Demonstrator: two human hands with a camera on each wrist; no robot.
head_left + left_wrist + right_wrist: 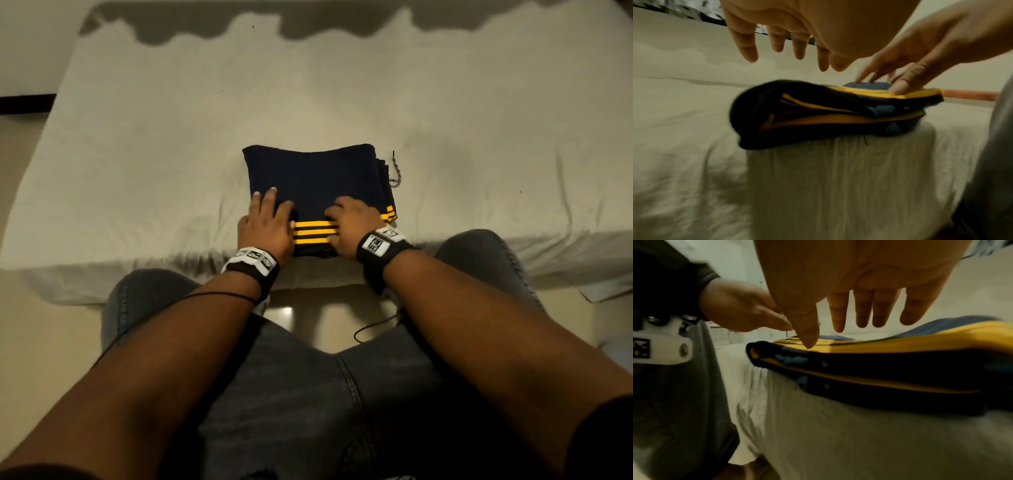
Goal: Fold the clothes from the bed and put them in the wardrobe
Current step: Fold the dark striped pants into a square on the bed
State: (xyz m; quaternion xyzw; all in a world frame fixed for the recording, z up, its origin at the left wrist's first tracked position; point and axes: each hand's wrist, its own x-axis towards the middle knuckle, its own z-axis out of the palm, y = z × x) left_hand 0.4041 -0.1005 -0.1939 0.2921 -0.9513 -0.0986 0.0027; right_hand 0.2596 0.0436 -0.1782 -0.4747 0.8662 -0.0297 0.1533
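A navy garment (315,174) with yellow stripes lies folded into a thick square near the front edge of the bed (154,154). My left hand (265,222) lies on its near left part with the fingers straight. My right hand (352,222) touches its near right part by the stripes. In the left wrist view my left hand (787,48) hovers spread just above the folded garment (797,113), while the right hand's fingertips (900,88) press the top layer. In the right wrist view my right hand (859,313) has straight fingers, its thumb on the garment's (900,366) yellow band.
A black-and-white drawstring (395,171) sticks out at the garment's right side. The pale sheet is wrinkled around it. My knees in grey jeans (308,394) stand against the bed's front edge, over a shiny floor (41,342). A darker cover (308,20) lies at the far end.
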